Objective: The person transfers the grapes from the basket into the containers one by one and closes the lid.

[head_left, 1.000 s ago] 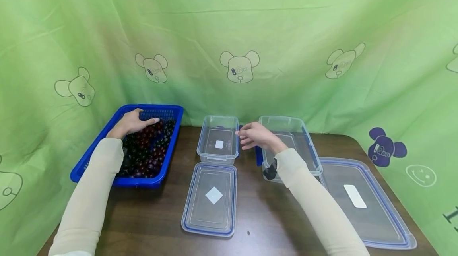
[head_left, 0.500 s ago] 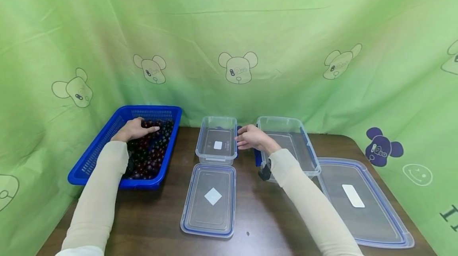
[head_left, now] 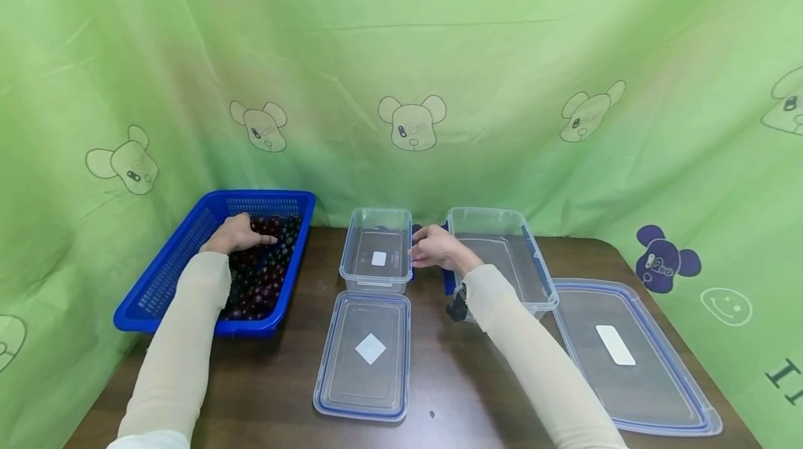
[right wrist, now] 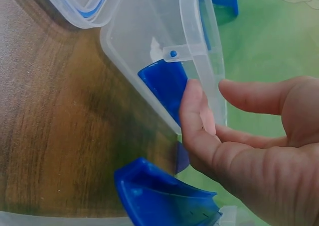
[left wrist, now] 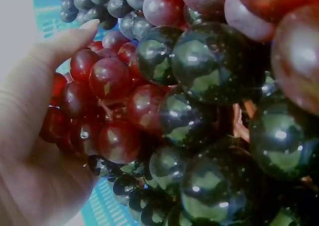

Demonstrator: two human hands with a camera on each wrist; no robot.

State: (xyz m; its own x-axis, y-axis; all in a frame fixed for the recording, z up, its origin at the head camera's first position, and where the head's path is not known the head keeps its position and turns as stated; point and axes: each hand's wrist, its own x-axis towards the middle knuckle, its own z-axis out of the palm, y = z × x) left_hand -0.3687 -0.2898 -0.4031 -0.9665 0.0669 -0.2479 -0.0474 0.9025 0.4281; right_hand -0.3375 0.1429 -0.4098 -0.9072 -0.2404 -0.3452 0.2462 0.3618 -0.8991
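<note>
My left hand (head_left: 237,234) is down in the blue basket (head_left: 134,323), among bunches of dark and red grapes (head_left: 266,282). In the left wrist view its thumb and palm wrap the side of a bunch of red grapes (left wrist: 109,79); the other fingers are mostly hidden behind it. My right hand (head_left: 436,248) is at the right side of the small clear container (head_left: 375,281). The right wrist view has its fingers against the outer wall by a blue latch (right wrist: 164,84), with the thumb apart from them near the rim.
The small container's lid (head_left: 362,386) lies in front of it. A larger clear container (head_left: 502,254) stands to the right, its open blue latch (head_left: 449,282) close to my right wrist. A large lid (head_left: 640,379) lies farther right. A green curtain (head_left: 351,51) hangs behind the table.
My left hand has moved slightly right and lower into the grapes. My right hand has come a little left, and its fingers are closer against the small container.
</note>
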